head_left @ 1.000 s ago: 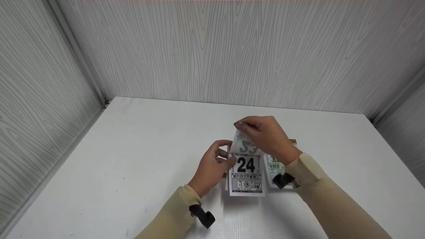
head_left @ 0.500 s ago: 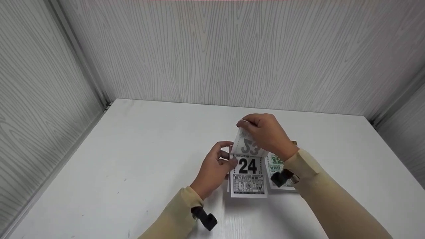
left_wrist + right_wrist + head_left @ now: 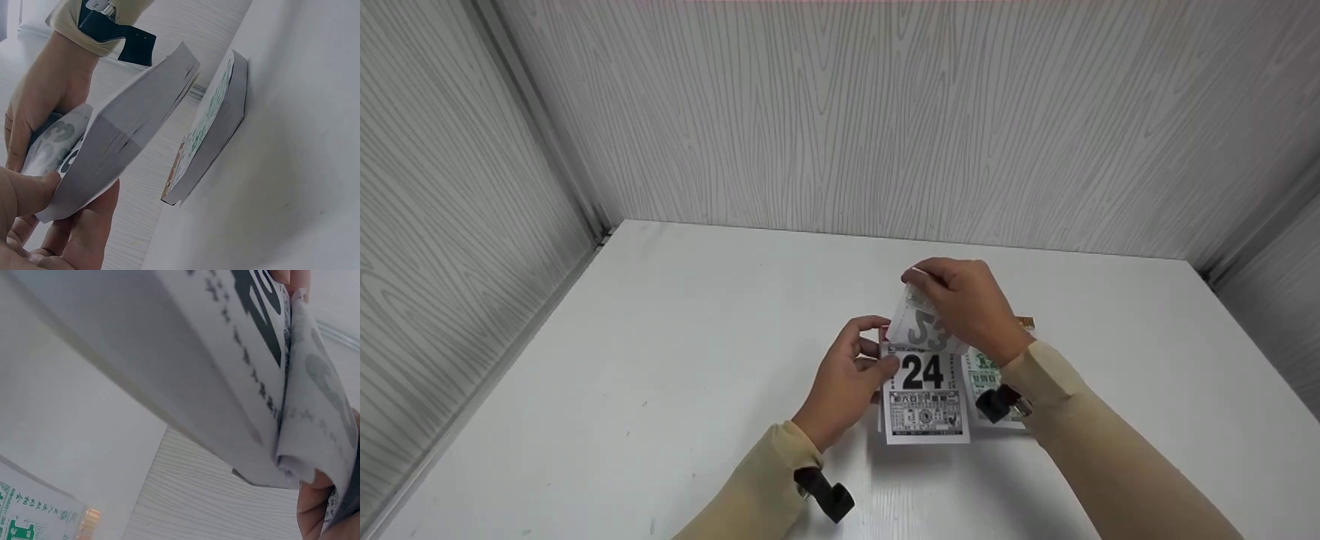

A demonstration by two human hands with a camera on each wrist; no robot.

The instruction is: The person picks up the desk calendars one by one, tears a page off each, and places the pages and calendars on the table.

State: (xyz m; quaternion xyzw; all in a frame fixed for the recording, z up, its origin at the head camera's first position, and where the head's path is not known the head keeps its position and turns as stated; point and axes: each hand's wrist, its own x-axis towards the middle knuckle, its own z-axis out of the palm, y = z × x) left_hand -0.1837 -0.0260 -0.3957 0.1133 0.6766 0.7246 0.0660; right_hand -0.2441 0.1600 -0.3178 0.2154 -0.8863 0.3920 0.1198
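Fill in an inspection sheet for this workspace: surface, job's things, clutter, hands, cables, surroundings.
Surface: white table, a few small dark specks.
Job's things: calendar showing 24, held above the table; its lifted page shows 23 reversed; second calendar with green print lies on the table.
Clutter: nothing seen.
Hands: left hand grips the calendar's left edge; right hand pinches the lifted page.
Cables: nothing seen.
Surroundings: pale wood-grain panels behind and at both sides.
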